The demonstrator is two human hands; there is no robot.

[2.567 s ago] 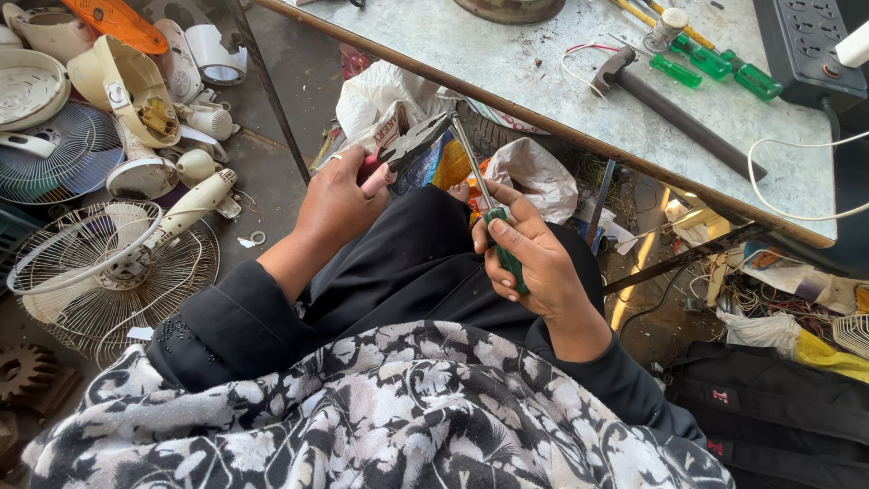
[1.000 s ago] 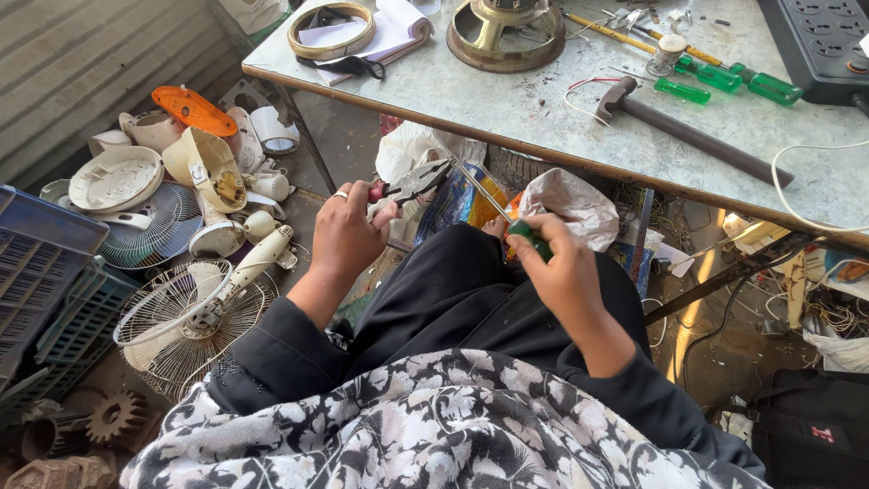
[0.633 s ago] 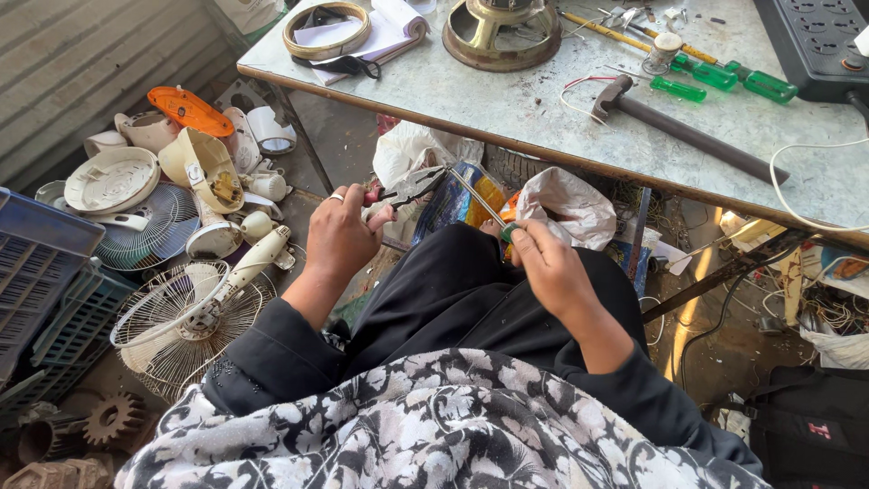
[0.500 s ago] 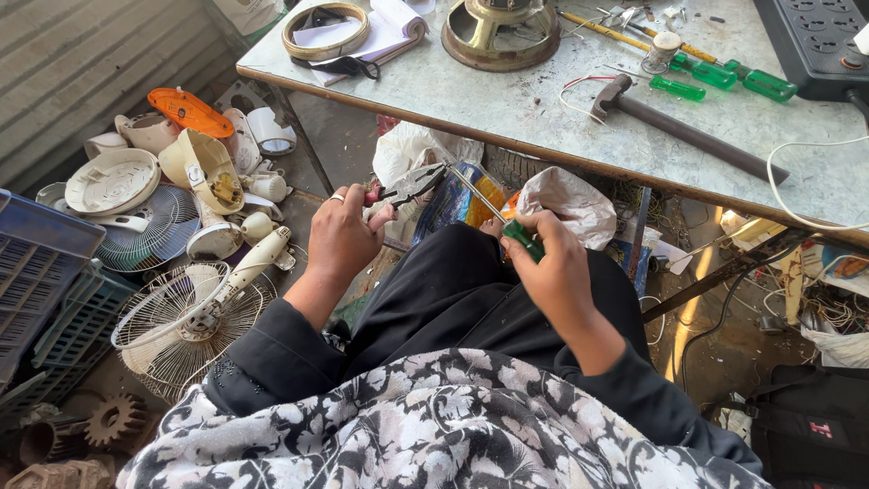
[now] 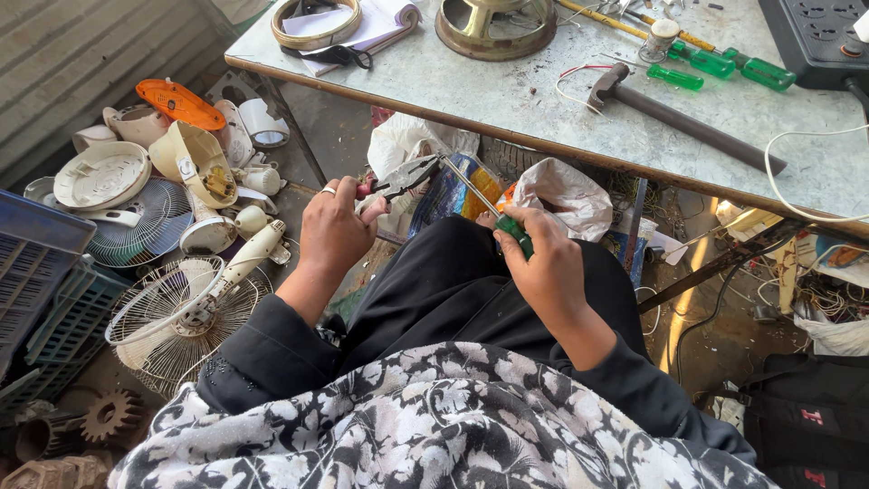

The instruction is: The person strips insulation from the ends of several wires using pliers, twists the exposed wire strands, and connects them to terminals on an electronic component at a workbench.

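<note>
My left hand (image 5: 333, 228) grips red-handled pliers (image 5: 401, 177) whose jaws point right, above my knees. My right hand (image 5: 543, 267) holds a green-handled screwdriver (image 5: 493, 212); its thin shaft runs up and left until its tip meets the plier jaws. Whatever the jaws pinch is too small to make out. Both hands hover over my lap in black trousers, just in front of the grey worktable (image 5: 453, 77).
On the table lie a hammer (image 5: 674, 113), green screwdrivers (image 5: 724, 65), a round metal motor part (image 5: 495, 25), a notebook with a ring (image 5: 348, 23) and a power strip (image 5: 819, 32). Fan grilles (image 5: 176, 312), plastic fan housings (image 5: 195, 158) and blue crates (image 5: 41, 281) crowd the floor at left. Plastic bags (image 5: 557, 190) sit under the table.
The view shifted, bringing more of the table and floor at left into sight. My hands stayed over my lap; the right hand shifted slightly, screwdriver tip still at the plier jaws.
</note>
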